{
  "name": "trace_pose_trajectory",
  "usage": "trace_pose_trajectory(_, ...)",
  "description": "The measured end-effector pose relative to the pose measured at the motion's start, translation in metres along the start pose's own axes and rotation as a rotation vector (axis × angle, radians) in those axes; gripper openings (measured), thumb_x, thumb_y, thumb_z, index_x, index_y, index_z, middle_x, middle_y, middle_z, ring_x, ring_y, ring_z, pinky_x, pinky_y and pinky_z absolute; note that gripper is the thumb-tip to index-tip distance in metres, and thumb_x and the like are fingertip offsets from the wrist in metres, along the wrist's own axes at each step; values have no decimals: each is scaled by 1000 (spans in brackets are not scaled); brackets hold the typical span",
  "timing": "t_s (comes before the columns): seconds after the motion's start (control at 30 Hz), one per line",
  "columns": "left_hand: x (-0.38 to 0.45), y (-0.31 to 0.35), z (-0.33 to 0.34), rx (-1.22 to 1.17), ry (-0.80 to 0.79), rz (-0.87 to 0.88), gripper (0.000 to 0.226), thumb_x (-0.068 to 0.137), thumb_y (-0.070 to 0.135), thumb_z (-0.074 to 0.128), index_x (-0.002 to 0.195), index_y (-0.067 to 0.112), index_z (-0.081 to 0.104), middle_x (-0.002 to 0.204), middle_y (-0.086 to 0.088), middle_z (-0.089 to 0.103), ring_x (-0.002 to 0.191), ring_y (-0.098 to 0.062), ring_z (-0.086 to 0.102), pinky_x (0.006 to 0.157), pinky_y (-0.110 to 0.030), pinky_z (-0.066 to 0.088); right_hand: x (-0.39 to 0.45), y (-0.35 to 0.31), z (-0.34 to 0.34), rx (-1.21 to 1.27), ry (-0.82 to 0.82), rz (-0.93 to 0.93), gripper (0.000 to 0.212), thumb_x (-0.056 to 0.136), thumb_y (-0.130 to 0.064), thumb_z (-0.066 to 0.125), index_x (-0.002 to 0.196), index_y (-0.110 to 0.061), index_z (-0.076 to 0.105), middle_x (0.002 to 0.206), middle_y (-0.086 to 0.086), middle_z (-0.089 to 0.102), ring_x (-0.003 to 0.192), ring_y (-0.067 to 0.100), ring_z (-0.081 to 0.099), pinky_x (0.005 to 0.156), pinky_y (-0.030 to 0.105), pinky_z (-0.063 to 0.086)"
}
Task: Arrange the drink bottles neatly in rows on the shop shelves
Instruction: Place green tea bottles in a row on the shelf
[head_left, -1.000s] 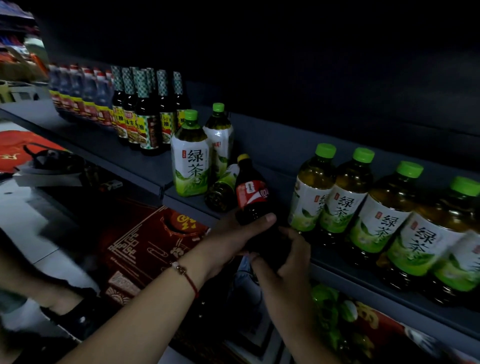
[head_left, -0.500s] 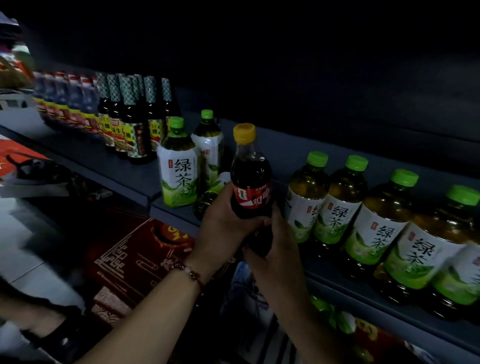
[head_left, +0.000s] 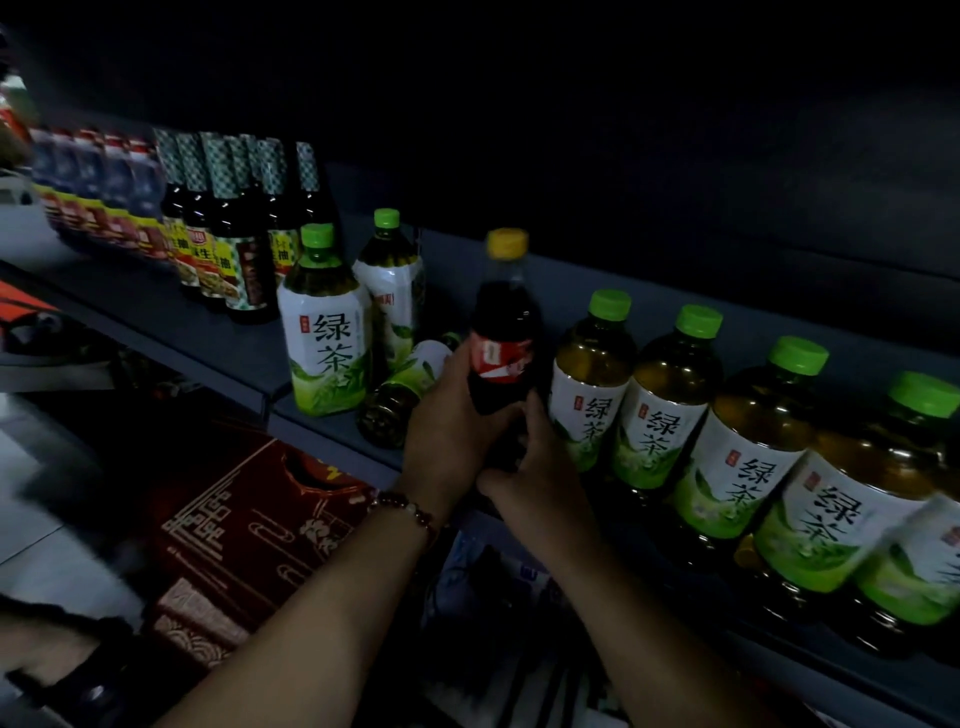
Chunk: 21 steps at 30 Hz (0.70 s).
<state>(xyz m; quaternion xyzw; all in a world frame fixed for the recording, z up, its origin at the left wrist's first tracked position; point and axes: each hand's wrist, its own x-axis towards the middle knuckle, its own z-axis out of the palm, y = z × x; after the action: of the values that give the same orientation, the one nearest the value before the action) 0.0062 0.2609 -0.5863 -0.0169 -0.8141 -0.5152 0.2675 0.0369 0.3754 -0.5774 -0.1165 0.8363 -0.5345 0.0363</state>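
Note:
A cola bottle (head_left: 501, 332) with a yellow cap and red label stands upright on the grey shelf (head_left: 218, 338). My left hand (head_left: 447, 441) wraps its left side and my right hand (head_left: 535, 467) grips its lower right. Just right of it runs a row of green tea bottles (head_left: 660, 410) with green caps. To the left stand two more green tea bottles (head_left: 324, 332), one behind the other. Between them and the cola, a green tea bottle (head_left: 400, 389) lies on its side, base toward me.
Further left on the shelf stand dark soy sauce bottles (head_left: 228, 228) and blue-capped bottles (head_left: 98, 192). Below the shelf sit red patterned gift boxes (head_left: 249, 525). The back of the shelf is dark and bare.
The cola bottle went from tilted and low in both hands to upright on the shelf beside the green tea row. Both hands stayed on it.

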Motion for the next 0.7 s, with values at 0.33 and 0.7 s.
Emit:
trace_pose_trajectory(0.33,0,-12,5,7,-56,77,67,87,25,74,146,29,41,129,14,61,117,5,55,95,-14,45,0,-7,-6,43,-57,85,96,81,-13,62,154,-39,6,150,-7,36,133,11,39,102,32,41)
trace_pose_trajectory(0.7,-35,-14,-85,676,-99,271,59,88,26,68,143,22,48,136,-2,56,121,-23,52,91,-33,49,-35,-36,8,-572,-126,-216,64,97,-35,50,154,-29,21,162,-9,13,147,13,18,116,30,25)
